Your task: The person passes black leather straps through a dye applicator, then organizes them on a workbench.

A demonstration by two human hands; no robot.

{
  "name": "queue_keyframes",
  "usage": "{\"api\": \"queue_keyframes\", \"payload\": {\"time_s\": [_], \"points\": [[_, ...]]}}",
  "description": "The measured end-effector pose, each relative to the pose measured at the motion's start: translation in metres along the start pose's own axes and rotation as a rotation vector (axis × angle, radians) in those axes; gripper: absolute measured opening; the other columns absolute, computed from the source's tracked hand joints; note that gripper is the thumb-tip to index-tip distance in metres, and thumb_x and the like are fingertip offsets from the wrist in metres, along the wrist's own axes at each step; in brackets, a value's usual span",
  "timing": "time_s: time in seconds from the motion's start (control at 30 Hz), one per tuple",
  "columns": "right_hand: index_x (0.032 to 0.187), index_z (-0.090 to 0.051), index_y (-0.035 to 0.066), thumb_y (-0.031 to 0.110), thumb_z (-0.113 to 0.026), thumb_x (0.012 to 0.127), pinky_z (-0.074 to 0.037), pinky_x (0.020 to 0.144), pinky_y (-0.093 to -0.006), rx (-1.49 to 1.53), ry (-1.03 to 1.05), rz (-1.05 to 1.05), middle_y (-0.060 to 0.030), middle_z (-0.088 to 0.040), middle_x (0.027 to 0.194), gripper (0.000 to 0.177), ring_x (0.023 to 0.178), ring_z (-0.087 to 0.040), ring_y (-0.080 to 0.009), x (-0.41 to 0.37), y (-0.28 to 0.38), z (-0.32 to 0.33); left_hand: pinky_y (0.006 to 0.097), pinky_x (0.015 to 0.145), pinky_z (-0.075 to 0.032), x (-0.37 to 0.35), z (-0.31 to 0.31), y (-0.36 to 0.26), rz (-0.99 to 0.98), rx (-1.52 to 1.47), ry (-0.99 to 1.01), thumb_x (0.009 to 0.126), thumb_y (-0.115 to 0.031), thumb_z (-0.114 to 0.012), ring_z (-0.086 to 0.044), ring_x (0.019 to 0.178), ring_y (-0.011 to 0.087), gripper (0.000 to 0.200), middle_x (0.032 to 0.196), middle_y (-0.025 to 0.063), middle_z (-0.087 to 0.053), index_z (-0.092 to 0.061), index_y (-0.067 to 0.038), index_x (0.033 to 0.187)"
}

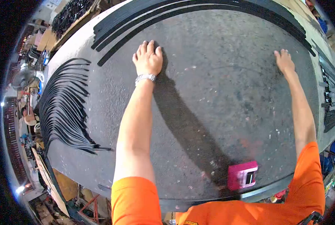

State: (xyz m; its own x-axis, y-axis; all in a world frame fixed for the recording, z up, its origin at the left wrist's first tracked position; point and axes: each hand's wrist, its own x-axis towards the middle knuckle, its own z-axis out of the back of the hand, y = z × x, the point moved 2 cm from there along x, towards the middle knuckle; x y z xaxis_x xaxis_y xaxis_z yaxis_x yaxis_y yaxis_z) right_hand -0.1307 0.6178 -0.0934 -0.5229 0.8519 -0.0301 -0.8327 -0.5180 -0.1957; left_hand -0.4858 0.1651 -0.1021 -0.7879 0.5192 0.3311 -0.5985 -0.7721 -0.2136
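Both arms reach forward over a dark grey tabletop [220, 86]. My left hand [148, 59], with a metal watch [145, 78] at the wrist, is palm down with its fingers apart and holds nothing. It is nearest to the long black strips [132, 35] that curve along the far edge, and does not touch them. My right hand [285, 62] is farther right, fingers spread and nothing in it, below the right end of those strips.
Many thin black strips [64, 108] fan out at the table's left side. A pink device [242, 175] sits at the near edge. More strips [334, 97] lie at the far right. Beyond the left edge stands a fan [24, 79].
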Motion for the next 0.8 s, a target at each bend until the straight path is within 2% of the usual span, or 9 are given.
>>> {"api": "queue_keyframes", "payload": {"time_s": [0.1,0.2,0.3,0.4,0.43,0.5,0.6,0.67,0.8], "points": [[0.146,-0.036,-0.002,0.059,-0.035,0.098,-0.034,0.112,-0.0493,0.023,0.059,0.163,-0.0234,-0.03,0.155,0.077,0.142,-0.031,-0.0398,-0.071,0.103,0.036,0.0556,0.113,-0.025,-0.001,0.001,0.001,-0.006,-0.039,-0.02,0.096,-0.043,-0.047,-0.04,0.138,0.03,0.049,0.147,0.0125,-0.046,-0.053,-0.016,0.136],[0.146,-0.033,-0.004,0.06,-0.039,0.097,-0.032,0.113,-0.0514,0.067,0.115,0.258,-0.0237,-0.03,0.155,0.081,0.143,-0.029,-0.0392,-0.157,0.202,0.067,0.0573,0.112,-0.025,-0.001,-0.001,0.005,-0.002,-0.039,0.001,0.096,-0.045,-0.046,-0.038,0.139,0.0314,0.051,0.148,0.0128,-0.044,-0.052,-0.016,0.137],[0.148,-0.03,-0.004,0.058,-0.044,0.096,-0.027,0.115,-0.0542,0.074,0.132,0.276,-0.0229,-0.026,0.157,0.082,0.146,-0.024,-0.0379,-0.22,0.263,0.081,0.0573,0.113,-0.023,0.0,-0.001,0.011,-0.011,-0.102,0.0,0.092,-0.046,-0.052,-0.038,0.138,0.0313,0.056,0.147,0.0137,-0.044,-0.051,-0.014,0.138],[0.15,-0.025,-0.003,0.055,-0.046,0.097,-0.023,0.117,-0.054,0.174,0.191,0.19,-0.0221,-0.02,0.159,0.082,0.148,-0.017,-0.0368,-0.224,0.275,0.089,0.0568,0.112,-0.027,0.017,0.019,0.04,0.024,-0.439,0.183,0.081,-0.049,-0.067,-0.038,0.137,0.0335,0.071,0.143,0.0157,-0.045,-0.047,-0.014,0.139],[0.151,-0.024,-0.003,0.054,-0.047,0.097,-0.022,0.117,-0.0536,0.175,0.246,0.167,-0.0218,-0.018,0.16,0.081,0.149,-0.015,-0.0365,-0.225,0.275,0.093,0.0571,0.106,-0.034,0.025,0.042,0.056,0.058,-0.584,0.124,0.083,-0.04,-0.069,-0.041,0.133,0.0338,0.064,0.137,0.0165,-0.048,-0.048,-0.012,0.136],[0.151,-0.023,-0.003,0.053,-0.046,0.098,-0.021,0.118,-0.0531,0.178,0.261,0.145,-0.0214,-0.016,0.16,0.081,0.149,-0.014,-0.0363,-0.225,0.278,0.093,0.0538,0.094,-0.042,0.057,0.062,0.114,-0.019,-0.296,-0.091,0.078,-0.032,-0.073,-0.047,0.126,0.0324,0.061,0.134,0.0133,-0.049,-0.049,-0.014,0.132],[0.151,-0.022,-0.003,0.052,-0.046,0.098,-0.021,0.118,-0.0523,0.16,0.301,0.125,-0.0211,-0.015,0.161,0.08,0.149,-0.014,-0.0359,-0.227,0.281,0.1,0.0548,0.102,-0.034,0.1,0.094,0.194,0.154,-0.156,-0.059,0.078,-0.024,-0.069,-0.048,0.126,0.0322,0.062,0.135,0.0132,-0.05,-0.048,-0.016,0.135],[0.151,-0.022,-0.003,0.053,-0.047,0.097,-0.022,0.118,-0.0522,0.136,0.326,0.124,-0.0218,-0.015,0.16,0.081,0.149,-0.014,-0.0363,-0.224,0.281,0.099,0.055,0.104,-0.032,0.124,0.082,0.246,0.182,-0.089,0.05,0.077,-0.023,-0.065,-0.05,0.126,0.0335,0.063,0.132,0.014,-0.055,-0.046,-0.015,0.137],[0.151,-0.024,-0.003,0.055,-0.049,0.095,-0.025,0.117,-0.0522,0.136,0.353,0.122,-0.0227,-0.016,0.16,0.085,0.149,-0.015,-0.0367,-0.221,0.279,0.1,0.0556,0.105,-0.03,0.152,0.064,0.283,0.162,-0.148,0.187,0.074,-0.024,-0.066,-0.056,0.122,0.0297,0.073,0.129,0.0134,-0.061,-0.039,-0.018,0.142]]}}
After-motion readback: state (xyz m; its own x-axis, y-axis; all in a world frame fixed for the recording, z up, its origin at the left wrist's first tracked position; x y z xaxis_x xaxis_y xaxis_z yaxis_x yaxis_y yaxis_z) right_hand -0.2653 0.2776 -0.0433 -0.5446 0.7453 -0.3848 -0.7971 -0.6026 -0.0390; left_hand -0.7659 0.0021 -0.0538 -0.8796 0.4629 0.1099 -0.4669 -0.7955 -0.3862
